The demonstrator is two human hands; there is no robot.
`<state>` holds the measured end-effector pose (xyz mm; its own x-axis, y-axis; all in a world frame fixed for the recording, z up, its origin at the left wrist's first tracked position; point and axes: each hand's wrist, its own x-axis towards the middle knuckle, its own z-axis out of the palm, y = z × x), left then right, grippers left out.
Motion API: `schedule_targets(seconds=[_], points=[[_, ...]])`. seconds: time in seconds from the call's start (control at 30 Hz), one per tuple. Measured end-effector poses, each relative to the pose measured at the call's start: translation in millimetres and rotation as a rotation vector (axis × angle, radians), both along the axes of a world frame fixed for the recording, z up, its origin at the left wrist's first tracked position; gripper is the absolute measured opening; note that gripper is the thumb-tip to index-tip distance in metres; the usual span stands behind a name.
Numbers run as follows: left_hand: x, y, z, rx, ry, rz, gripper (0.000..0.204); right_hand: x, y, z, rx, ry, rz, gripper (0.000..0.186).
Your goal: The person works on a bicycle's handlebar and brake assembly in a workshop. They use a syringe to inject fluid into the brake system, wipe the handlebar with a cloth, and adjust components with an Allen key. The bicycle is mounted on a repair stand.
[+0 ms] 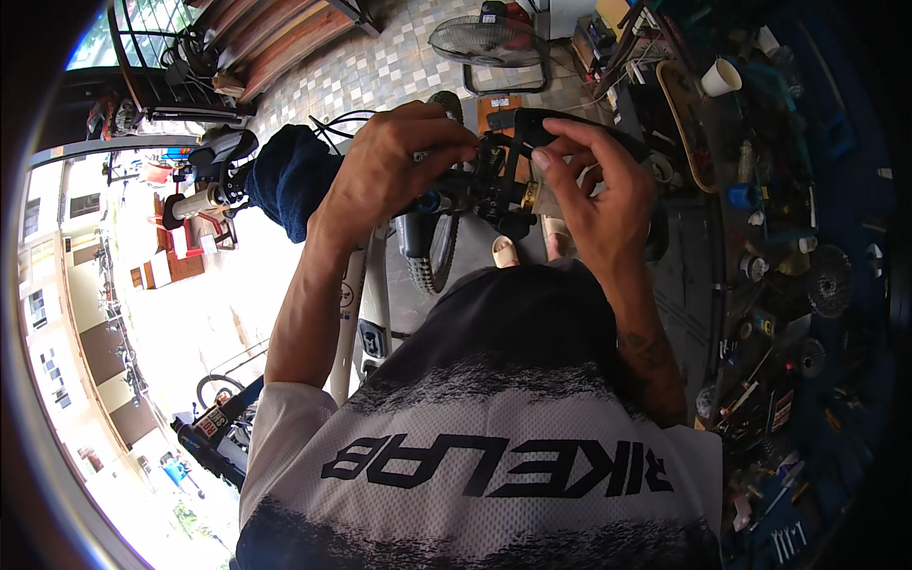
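Over the bicycle's black handlebar parts (489, 180), my left hand (394, 161) is bent with its fingertips pinched together at a small black fitting. What lies between those tips is too small to make out. My right hand (598, 180) is on the other side, thumb and index finger at a flat black piece (525, 128), the other fingers curled. Whatever it grips there is unclear. A dark blue cloth (293, 180) is wrapped round part of the bicycle left of my left wrist. Below, the pale frame (373, 294) and a knobbly tyre (439, 256) show.
On the right, a crowded workbench (760, 313) bears tools, sprockets and a white cup (722, 78). A floor fan (489, 43) stands ahead on the checkered tiles. Wooden steps (275, 43) rise at upper left. Another bicycle (218, 432) stands at lower left, beside the bright street.
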<state>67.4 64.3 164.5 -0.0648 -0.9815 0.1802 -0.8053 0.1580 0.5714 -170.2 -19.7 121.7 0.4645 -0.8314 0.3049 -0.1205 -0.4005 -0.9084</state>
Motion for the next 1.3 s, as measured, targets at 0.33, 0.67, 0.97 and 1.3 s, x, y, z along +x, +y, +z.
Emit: schedule_targets(seconds=[0.33, 0.67, 0.97, 1.3], points=[[-8.9, 2.0, 11.6, 0.089, -0.107, 0.04, 0.01, -2.2, -2.2, 0.2, 0.026, -0.041, 0.032, 0.029], [-60.9, 9.6, 16.9, 0.265, -0.404, 0.408, 0.016, -2.0, -7.2, -2.1, 0.027, -0.085, 0.077, 0.027], [-38.5, -4.6, 20.5, 0.047, 0.716, 0.556, 0.02, -4.1, -8.2, -1.6, 0.007, -0.068, 0.108, 0.027], [-37.6, -1.9, -7.4, 0.018, 0.843, 0.536, 0.019, -3.5, -8.7, -1.1, 0.015, -0.059, 0.112, 0.027]])
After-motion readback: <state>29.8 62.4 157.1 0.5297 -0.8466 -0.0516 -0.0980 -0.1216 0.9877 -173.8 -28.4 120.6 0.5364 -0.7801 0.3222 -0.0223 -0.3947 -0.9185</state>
